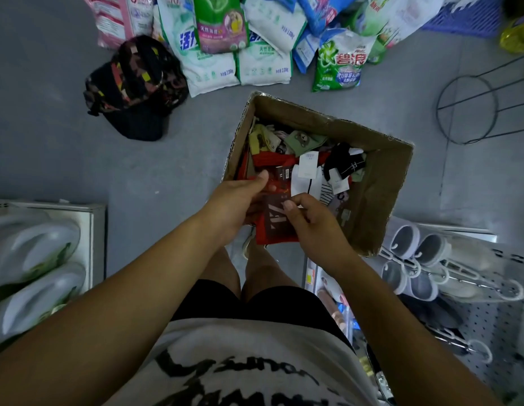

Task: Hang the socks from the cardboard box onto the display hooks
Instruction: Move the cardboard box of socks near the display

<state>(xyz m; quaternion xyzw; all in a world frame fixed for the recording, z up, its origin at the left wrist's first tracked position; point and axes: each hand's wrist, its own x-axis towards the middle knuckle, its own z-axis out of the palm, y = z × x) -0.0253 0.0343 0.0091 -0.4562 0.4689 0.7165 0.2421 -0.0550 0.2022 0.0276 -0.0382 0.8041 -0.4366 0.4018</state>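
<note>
An open cardboard box point(381, 183) stands on the grey floor, holding several sock pairs in green, black, white and red. Above its near-left corner both hands hold a red sock pack point(276, 227) with a dark brown label. My left hand point(240, 200) grips the pack's left side, fingers curled over its top. My right hand point(310, 221) pinches the label's right edge with thumb and fingers. At the lower right, display hooks point(460, 276) stick out from a white pegboard, some carrying white slippers on hangers.
Detergent bags point(254, 39) are piled on the floor beyond the box. A dark patterned backpack point(134, 86) lies at the upper left. A wire stand point(468, 109) is at the right. A white shelf with slippers point(40, 259) sits at the left.
</note>
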